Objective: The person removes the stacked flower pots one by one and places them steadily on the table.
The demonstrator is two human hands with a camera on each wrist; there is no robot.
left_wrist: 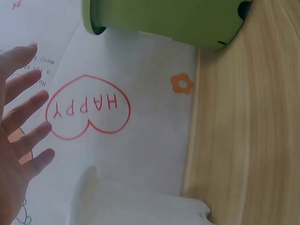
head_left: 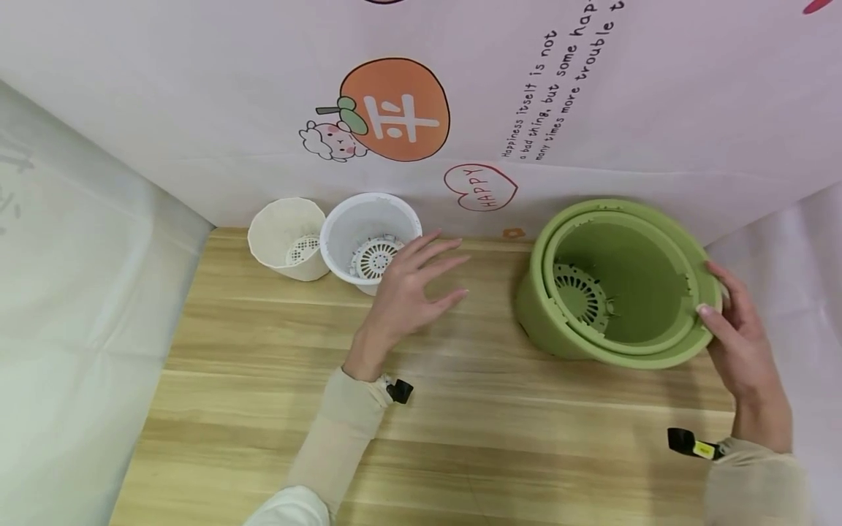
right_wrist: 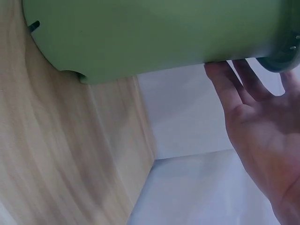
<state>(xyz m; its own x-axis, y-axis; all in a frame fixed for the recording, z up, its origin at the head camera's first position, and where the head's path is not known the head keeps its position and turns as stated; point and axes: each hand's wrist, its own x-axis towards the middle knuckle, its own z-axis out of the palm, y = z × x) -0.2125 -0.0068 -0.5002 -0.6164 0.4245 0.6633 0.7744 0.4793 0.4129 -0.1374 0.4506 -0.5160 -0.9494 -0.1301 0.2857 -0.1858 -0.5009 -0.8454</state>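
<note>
A smaller green flower pot (head_left: 625,277) with a slotted bottom is nested inside a larger green flower pot (head_left: 552,329) at the right of the table. My right hand (head_left: 743,336) grips the right side of the larger pot's rim, thumb on top and fingers against the outer wall. In the right wrist view those fingers (right_wrist: 229,84) bend up under the rim. My left hand (head_left: 411,288), holding nothing, reaches out with fingers spread beside a white flower pot (head_left: 342,226), covering part of its right side. Next to that pot on the left stands a cream pot (head_left: 270,234) with a perforated bottom.
The pots stand on a wood-grain table (head_left: 460,453) along its back edge. A printed cloth (head_left: 250,95) with an orange drawing, a red heart and text hangs right behind them. Pale cloth sides (head_left: 85,292) bound the table left and right.
</note>
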